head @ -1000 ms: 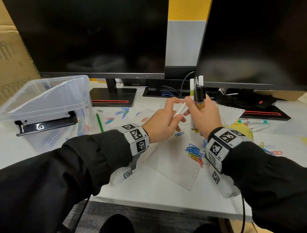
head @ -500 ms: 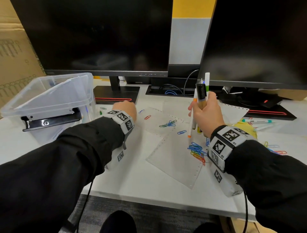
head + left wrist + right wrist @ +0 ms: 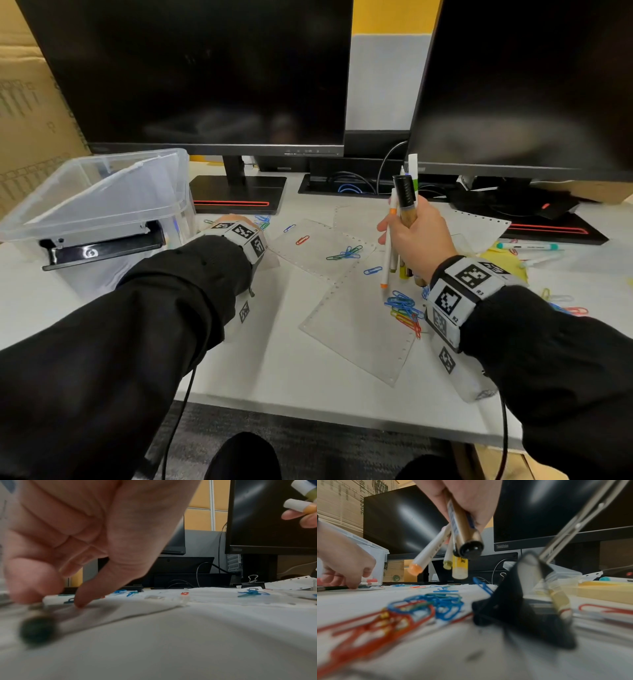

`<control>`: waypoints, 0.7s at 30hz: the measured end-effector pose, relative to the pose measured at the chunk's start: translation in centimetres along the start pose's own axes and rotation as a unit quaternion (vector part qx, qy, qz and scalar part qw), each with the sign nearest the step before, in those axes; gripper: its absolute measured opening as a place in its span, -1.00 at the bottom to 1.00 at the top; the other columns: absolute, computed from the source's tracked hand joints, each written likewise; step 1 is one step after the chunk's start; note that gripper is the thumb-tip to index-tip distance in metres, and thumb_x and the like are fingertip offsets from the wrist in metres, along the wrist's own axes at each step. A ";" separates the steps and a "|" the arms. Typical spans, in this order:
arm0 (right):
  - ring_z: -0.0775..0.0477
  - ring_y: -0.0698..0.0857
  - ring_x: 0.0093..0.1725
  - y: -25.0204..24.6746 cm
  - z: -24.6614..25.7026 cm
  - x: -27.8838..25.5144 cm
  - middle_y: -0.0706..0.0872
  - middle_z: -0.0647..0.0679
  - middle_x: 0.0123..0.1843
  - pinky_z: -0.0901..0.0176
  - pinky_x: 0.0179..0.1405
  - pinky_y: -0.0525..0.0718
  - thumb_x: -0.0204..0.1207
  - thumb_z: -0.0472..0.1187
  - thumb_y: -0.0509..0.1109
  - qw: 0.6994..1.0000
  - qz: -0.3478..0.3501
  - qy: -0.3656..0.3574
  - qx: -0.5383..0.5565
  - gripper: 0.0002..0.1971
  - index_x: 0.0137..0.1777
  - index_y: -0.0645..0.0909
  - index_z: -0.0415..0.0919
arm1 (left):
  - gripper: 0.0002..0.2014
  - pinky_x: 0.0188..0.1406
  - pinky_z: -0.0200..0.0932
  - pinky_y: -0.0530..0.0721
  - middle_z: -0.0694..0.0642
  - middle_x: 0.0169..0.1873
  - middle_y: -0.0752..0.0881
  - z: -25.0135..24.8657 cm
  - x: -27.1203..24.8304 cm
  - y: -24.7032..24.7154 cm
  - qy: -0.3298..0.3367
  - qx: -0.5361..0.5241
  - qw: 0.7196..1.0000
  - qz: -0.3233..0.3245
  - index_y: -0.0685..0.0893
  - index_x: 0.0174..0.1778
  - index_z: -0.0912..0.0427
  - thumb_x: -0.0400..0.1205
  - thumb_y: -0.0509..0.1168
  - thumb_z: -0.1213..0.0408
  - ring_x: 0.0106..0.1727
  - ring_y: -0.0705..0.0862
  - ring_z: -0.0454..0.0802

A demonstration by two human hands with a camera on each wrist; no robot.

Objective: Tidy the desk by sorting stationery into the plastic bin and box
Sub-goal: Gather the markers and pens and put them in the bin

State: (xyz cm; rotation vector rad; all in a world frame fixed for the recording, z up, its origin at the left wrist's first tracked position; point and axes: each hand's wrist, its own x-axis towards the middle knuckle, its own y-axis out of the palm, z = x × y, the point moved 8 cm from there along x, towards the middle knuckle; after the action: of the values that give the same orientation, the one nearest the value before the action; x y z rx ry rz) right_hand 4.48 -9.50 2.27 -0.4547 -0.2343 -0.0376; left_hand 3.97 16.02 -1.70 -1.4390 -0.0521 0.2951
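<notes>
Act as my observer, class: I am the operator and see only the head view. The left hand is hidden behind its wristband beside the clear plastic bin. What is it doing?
Observer: The left wrist view shows the left hand touching a dark green pencil lying on the desk; a grip is unclear.
Operator: What lies under my right wrist?
Observer: A black binder clip stands there, handles up, below the right hand gripping the pens.
Operator: Any other clips?
Observer: A smaller binder clip sits by the perforated paper, further back.
</notes>
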 end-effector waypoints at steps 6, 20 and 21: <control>-0.06 0.71 0.01 0.4 0.0 -0.2 0.68 0.01 -0.07 0.04 0.16 0.63 0.59 -0.31 0.25 1.000 0.019 0.007 -0.012 -0.73 0.28 0.45 -0.17 | -0.53 0.37 -0.07 0.45 0.23 0.38 0.53 -0.7 -0.7 -0.4 0.015 0.027 0.999 -0.025 0.30 0.52 0.23 0.74 0.02 0.07 0.37 0.53 0.14; -0.05 0.64 -0.15 -0.2 0.4 -0.1 0.62 0.07 -0.28 -0.13 0.10 0.68 0.58 -0.13 0.31 0.998 -0.028 -0.043 0.025 -0.94 -0.01 0.49 -0.05 | -0.77 -0.53 -0.27 0.39 -0.05 -0.45 0.49 -11.2 -4.3 -6.2 0.222 -0.335 0.891 -0.210 0.43 0.12 0.30 0.74 0.01 0.21 -0.51 0.46 -0.14; -0.06 0.64 -0.17 -0.4 0.5 -0.1 0.61 0.07 -0.30 -0.10 0.04 0.68 0.58 -0.12 0.31 0.998 -0.033 -0.050 0.022 -0.93 -0.11 0.47 0.00 | -0.78 -0.52 -0.28 0.37 -0.06 -0.45 0.49 -12.3 -5.0 -6.2 0.260 -0.332 0.882 -0.208 0.45 0.10 0.28 0.74 0.02 0.21 -0.49 0.46 -0.15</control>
State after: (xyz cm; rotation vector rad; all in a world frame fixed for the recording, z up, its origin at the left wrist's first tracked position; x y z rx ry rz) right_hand 4.19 -9.59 2.86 -0.4045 -0.3475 -0.0750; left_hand 2.79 2.32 3.44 -2.0966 -0.0222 -0.5249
